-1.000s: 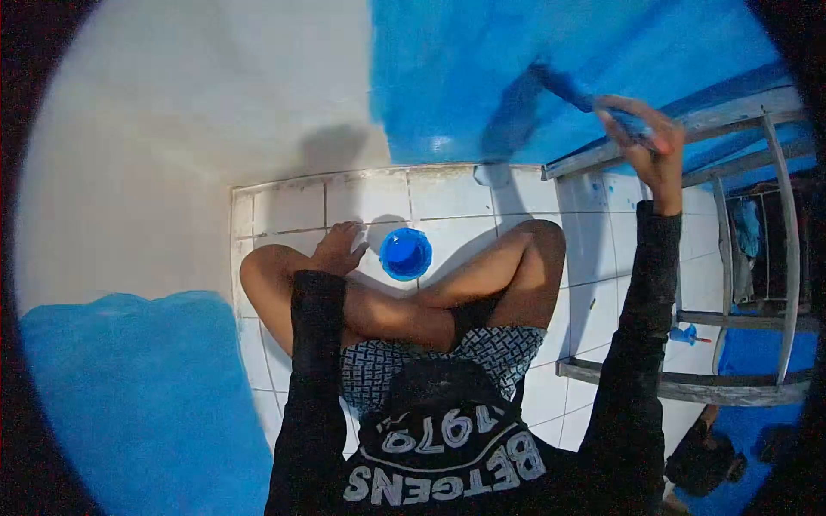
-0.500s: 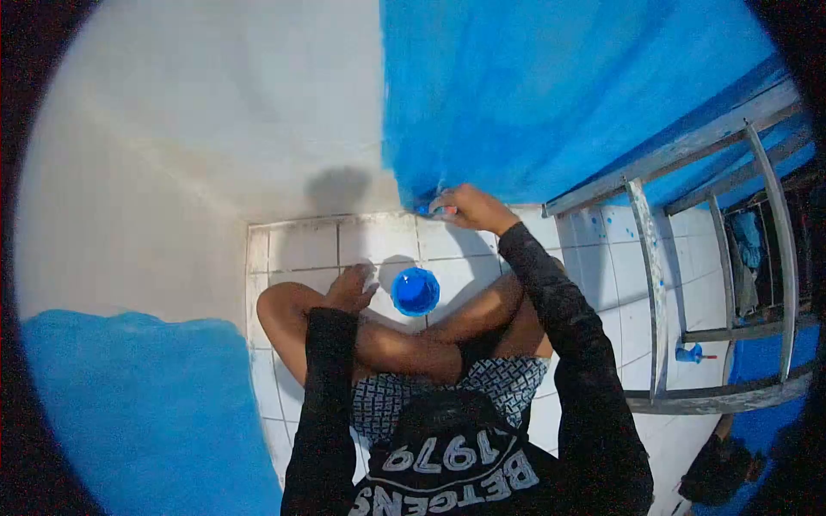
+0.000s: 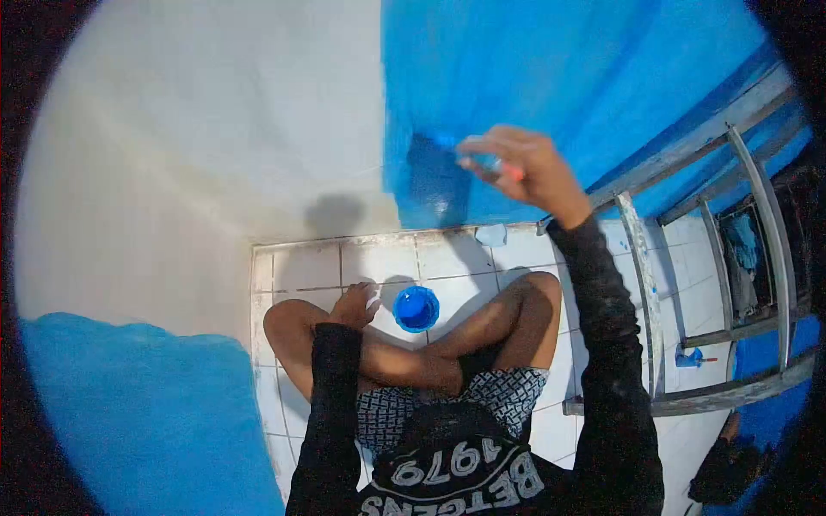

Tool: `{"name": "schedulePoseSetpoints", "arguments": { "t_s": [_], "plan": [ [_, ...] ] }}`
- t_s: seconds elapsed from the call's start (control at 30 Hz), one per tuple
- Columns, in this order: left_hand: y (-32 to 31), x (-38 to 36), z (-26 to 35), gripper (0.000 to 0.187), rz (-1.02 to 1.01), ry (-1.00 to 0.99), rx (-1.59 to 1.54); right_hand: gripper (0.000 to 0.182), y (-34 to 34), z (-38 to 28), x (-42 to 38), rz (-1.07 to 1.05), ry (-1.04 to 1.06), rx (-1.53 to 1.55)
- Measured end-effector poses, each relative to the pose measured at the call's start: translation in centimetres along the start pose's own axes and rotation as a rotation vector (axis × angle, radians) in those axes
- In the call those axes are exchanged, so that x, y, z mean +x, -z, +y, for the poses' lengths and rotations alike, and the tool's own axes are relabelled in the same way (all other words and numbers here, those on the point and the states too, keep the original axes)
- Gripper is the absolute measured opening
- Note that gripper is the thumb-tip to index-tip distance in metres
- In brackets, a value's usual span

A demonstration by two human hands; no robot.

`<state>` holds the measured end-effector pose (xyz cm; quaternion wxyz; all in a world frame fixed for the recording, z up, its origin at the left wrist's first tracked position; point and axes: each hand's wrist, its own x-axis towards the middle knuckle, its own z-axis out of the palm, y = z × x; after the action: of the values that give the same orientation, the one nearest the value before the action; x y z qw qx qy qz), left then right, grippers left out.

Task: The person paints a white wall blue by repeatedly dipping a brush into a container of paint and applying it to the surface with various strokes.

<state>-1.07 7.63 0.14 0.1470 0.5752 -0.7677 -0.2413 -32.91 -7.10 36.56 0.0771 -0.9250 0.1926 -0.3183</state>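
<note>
My right hand [image 3: 532,168] is raised before the blue-painted wall [image 3: 551,69], closed around a paintbrush [image 3: 514,173]. The brush has a red-orange handle end, and its blurred bristle end points left toward the wall; whether it touches cannot be made out. A small blue cup of paint [image 3: 416,309] stands on the tiled floor [image 3: 379,261] between my bent legs. Left of the cup, my left hand [image 3: 352,304] rests by my knee with curled fingers. Something whitish shows between its thumb and fingers, too small to name.
A paint-marked ladder [image 3: 650,292] leans at the right. Beyond its rungs lies a blue container with a red-handled tool [image 3: 691,357]. Unpainted pale wall [image 3: 215,103] meets the blue at left. Against the wall base sits a pale blue piece [image 3: 491,235]. A dark-clothed person [image 3: 727,469] appears lower right.
My right hand with the paintbrush has moved up and right, from the wall's base to higher on the blue area. The pale blue piece is now uncovered. My left hand stays by my knee.
</note>
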Motion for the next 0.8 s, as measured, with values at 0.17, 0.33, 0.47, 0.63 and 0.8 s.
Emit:
{"name": "schedulePoseSetpoints", "arguments": {
  "t_s": [0.17, 0.33, 0.47, 0.63, 0.8],
  "plan": [
    [1.5, -0.5, 1.7, 0.041, 0.046, 0.040, -0.010, 0.039, 5.4, -4.3, 2.2, 0.167, 0.302, -0.350],
    [-0.7, -0.3, -0.3, 0.042, 0.081, -0.018, -0.007, 0.047, -0.6, -4.0, -0.7, 0.122, 0.302, -0.561],
    [-1.0, -0.5, -1.1, 0.037, 0.154, -0.060, -0.274, 0.050, -7.2, -1.1, -5.1, 0.050, 0.246, -0.539],
    [0.0, -0.8, 0.4, 0.034, 0.210, -0.114, -0.017, 0.042, -11.4, 0.4, -8.3, -0.258, 0.190, -0.368],
    [0.1, -0.4, 0.3, 0.034, 0.146, -0.108, -0.003, 0.032, -4.2, 2.9, -2.0, -0.133, 0.093, -0.030]
  ]
}}
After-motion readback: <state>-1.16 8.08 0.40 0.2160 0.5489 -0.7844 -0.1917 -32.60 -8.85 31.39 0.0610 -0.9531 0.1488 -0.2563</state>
